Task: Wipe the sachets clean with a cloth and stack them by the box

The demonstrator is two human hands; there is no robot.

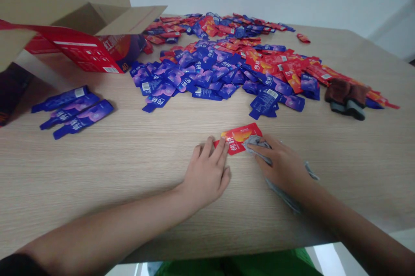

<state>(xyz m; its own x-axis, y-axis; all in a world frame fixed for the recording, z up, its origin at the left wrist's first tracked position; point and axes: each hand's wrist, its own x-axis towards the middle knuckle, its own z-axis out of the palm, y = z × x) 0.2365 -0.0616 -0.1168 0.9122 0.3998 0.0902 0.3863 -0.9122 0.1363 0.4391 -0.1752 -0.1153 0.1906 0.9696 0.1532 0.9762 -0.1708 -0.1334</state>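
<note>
A red pouch (pixel 247 132) with orange fruit print lies flat on the table in front of me. My left hand (pixel 206 172) rests on its left end, fingers stretched out and fingertips pressing on the pouch. In my right hand (pixel 283 159) is a bunched grey cloth (pixel 256 144), held against the right part of the pouch. Some of the cloth hangs out below the palm. Beyond both hands spreads a big pile of purple pouches (pixel 201 73) and red pouches (pixel 266 58).
At the left, several purple pouches (pixel 82 116) lie side by side. An open cardboard box (pixel 87 47) with red printed sides stands at the back left. A brown and grey folded fabric item (pixel 346 96) sits right of the pile. The table's front edge is close to me.
</note>
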